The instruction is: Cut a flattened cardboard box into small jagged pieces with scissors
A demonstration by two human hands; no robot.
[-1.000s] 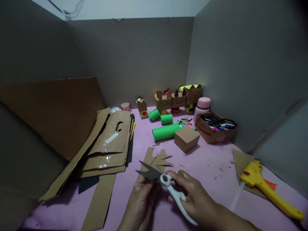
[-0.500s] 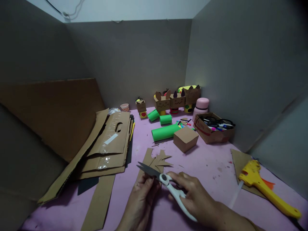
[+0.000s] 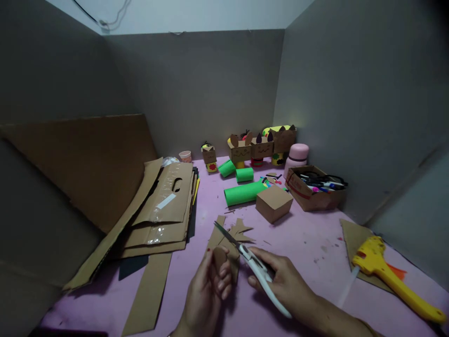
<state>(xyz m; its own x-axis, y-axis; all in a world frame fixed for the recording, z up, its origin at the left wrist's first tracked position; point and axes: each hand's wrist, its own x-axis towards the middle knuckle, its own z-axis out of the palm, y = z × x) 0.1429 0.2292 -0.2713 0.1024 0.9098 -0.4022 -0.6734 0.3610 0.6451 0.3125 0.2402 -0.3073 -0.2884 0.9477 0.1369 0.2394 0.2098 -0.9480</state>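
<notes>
Between the thumb and fingers of my left hand (image 3: pixel 209 285) is a small rounded piece of cardboard (image 3: pixel 220 257), held upright with its flat side toward me. My right hand (image 3: pixel 280 281) is wrapped round the white handles of a pair of scissors (image 3: pixel 254 267). The dark blades point up and to the left, nearly closed, just beyond the cardboard piece and apart from it. Beneath the blades, cut cardboard scraps (image 3: pixel 239 230) with pointed ends lie on the pink tabletop (image 3: pixel 308 255).
Stacked flattened cardboard (image 3: pixel 159 220) lies on the left. Behind my hands are a closed cardboard box (image 3: pixel 274 203) and green paper tubes (image 3: pixel 242 194). Cardboard animal figures (image 3: pixel 240 152) stand at the back. A pen box (image 3: pixel 315 189) and yellow glue gun (image 3: pixel 396 278) are on the right.
My left hand has turned, bringing the rounded cardboard piece into view. The scissors have come away from the left hand and their blades have closed further.
</notes>
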